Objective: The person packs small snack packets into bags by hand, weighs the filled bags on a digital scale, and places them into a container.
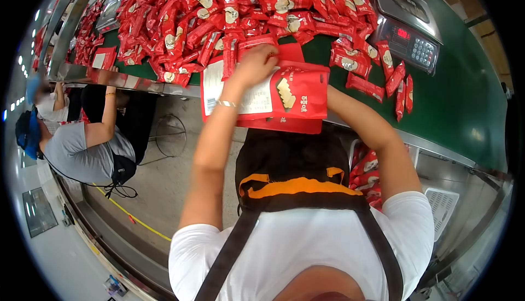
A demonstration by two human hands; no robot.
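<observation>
A flat red pouch [299, 94] with a white label panel and a picture of pale sticks lies across the green table's near edge. More red pouches show beneath it. My left hand [257, 66] is over the pouch's upper part, fingers curled in; what they hold, if anything, is hidden. Beside it lies a small red snack packet [229, 59]. My right forearm [358, 116] reaches to the pouch's right side, and the pouch covers my right hand, so its fingers do not show. A large heap of red snack packets [216, 14] spreads just beyond both hands.
A digital scale [407, 44] with a red display stands at the right on the green table [456, 101]. Several loose packets [365, 88] lie near it. Left, a co-worker in a grey shirt [68, 150] works at the same table. Below right is a white plastic basket [439, 211].
</observation>
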